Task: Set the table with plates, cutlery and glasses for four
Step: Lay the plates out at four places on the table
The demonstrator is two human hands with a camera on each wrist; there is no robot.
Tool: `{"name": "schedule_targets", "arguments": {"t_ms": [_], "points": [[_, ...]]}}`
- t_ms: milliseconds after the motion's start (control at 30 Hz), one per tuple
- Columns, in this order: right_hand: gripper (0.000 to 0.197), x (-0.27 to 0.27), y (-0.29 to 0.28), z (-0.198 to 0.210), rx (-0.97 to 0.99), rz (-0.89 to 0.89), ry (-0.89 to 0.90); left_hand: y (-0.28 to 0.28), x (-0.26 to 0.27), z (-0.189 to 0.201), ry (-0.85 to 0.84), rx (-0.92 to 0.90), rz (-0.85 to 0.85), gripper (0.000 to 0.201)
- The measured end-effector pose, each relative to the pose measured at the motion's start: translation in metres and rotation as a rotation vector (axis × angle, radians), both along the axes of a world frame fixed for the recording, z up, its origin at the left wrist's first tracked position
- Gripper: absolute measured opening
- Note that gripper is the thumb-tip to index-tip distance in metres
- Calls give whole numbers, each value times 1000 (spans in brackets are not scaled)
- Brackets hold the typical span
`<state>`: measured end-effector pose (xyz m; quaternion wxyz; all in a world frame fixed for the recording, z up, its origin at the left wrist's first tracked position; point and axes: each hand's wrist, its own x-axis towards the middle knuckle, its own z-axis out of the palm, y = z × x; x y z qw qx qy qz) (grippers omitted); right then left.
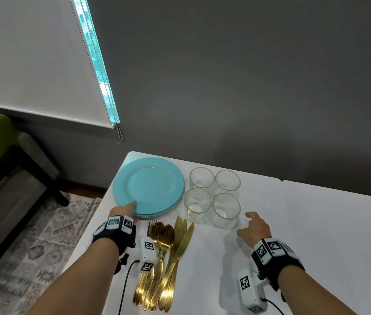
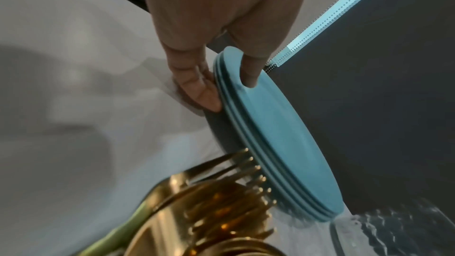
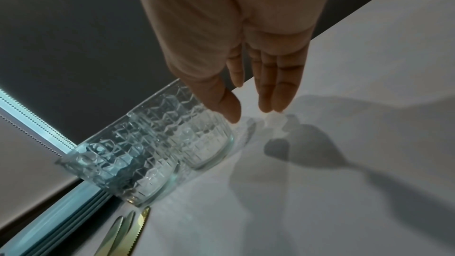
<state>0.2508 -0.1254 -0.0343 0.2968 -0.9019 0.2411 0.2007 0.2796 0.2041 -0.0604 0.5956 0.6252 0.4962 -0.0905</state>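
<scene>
head view showed a white table (image 1: 293, 235) pushed against a dark grey wall (image 1: 248, 87), with a stack of blue plates (image 1: 155, 185) near its far left corner. just right of the stack stood four clear glasses (image 1: 214, 196) in a tight square, and in front of the plates lay a bundle of gold cutlery (image 1: 164, 258), forks, spoons and knives with handles pointing toward the person. the left hand (image 1: 123, 211) was at the near rim of the plates, thumb lying on top of the rim. the right hand (image 1: 255, 226) hovered just right of the nearest glass, fingers loosely spread and holding nothing. a patterned rug (image 1: 43, 235) and a window blind (image 1: 32, 53) were off to the left.

left wrist view showed the left hand (image 2: 216, 36) pinching the rim of the plates (image 2: 278, 143), thumb (image 2: 251, 71) on the upper face and fingers (image 2: 199, 89) tucked under the edge against the table (image 2: 74, 85); whether it took one plate or the whole stack could not be told. fork tines of the cutlery (image 2: 221, 192) lay just beside the stack.

right wrist view showed the right hand (image 3: 241, 46) with straight, relaxed fingers (image 3: 273, 92) above the table (image 3: 344, 182), gripping nothing. the thumb (image 3: 226, 104) was very near the closest of the glasses (image 3: 157, 151); whether it touched could not be told. knife tips of the cutlery (image 3: 123, 229) and the edge of the plates (image 3: 61, 219) sat at lower left.
</scene>
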Motion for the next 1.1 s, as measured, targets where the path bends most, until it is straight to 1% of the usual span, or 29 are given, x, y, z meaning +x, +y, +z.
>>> {"name": "schedule_targets", "arguments": {"t_ms": [67, 100, 133, 200, 267, 333, 400, 500, 600, 667, 733, 833, 867, 933, 1000, 1067, 1100], "points": [[65, -5, -3, 0, 1, -10, 15, 0, 2, 6, -33, -39, 36, 37], [65, -8, -5, 0, -2, -16, 20, 0, 4, 10, -58, -64, 47, 38], [65, -10, -6, 1, -2, -26, 21, 1, 6, 11, -83, -74, 63, 44], [63, -15, -10, 4, -3, -46, 18, 2, 9, 15, -132, -67, 76, 51], [61, -20, -14, 8, -6, -60, 9, 0, 10, 20, -192, -105, 106, 49], [59, -25, -19, 13, -6, -71, -3, -4, 10, 28, -245, -101, 161, 50], [57, -30, -23, 17, 5, -79, -16, -7, 9, 35, -283, -59, 238, 55], [53, -36, -28, 27, 30, -82, -44, -8, 2, 50, -331, 95, 259, 51], [48, -38, -31, 39, 47, -68, -93, -6, -8, 71, -477, 158, 254, 48], [43, -35, -31, 50, 53, -55, -133, -6, -12, 93, -577, 167, 228, 47], [39, -27, -30, 59, 88, -60, -194, -12, -15, 116, -670, 119, 172, 47], [26, -16, -21, 81, 255, -113, -332, -33, -15, 147, -799, -41, 62, 43], [23, -13, -18, 91, 325, -134, -383, -44, -15, 153, -814, -90, 39, 39], [24, -8, -16, 109, 468, -170, -466, -69, -17, 163, -829, -205, 4, 32], [27, -3, -20, 125, 601, -200, -487, -97, -20, 166, -818, -269, -50, 31], [29, -1, -32, 134, 668, -226, -489, -129, -27, 165, -822, -337, -117, 34], [31, -3, -41, 136, 648, -230, -486, -145, -31, 164, -823, -380, -147, 36]]}}
